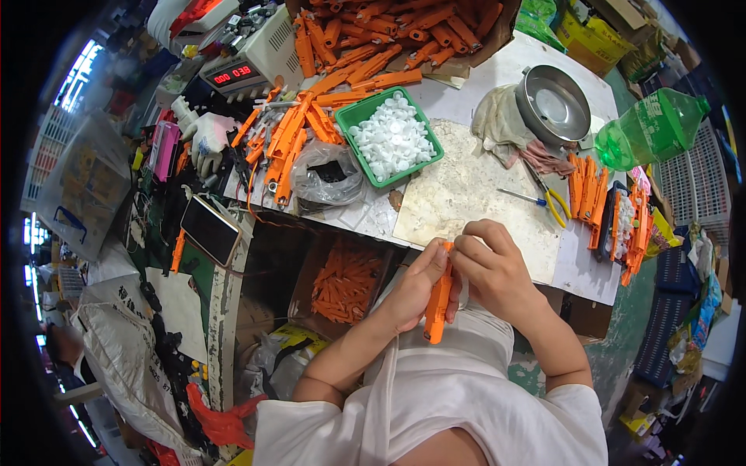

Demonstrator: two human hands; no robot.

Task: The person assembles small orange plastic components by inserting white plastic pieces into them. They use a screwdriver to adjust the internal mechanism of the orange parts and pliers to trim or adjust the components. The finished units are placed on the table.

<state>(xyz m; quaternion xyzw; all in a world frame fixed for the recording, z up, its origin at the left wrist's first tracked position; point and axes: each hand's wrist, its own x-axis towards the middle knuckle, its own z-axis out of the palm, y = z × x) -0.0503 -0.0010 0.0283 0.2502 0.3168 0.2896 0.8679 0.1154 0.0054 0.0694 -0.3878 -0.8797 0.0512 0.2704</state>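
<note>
The person's left hand (417,295) has its fingers clamped on a long orange part (437,307) at the bench's (474,190) near edge; the right hand's (491,268) fingers bunch at its far end. Yellow-handled pliers (549,203) lie toward the right edge.

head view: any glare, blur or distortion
Head view: black fisheye corners, with edges bending toward the rim; bright white lights at far left blown out; reflections in the round silver metal bowl; the long orange plastic piece in the left hand fairly sharp.
</note>
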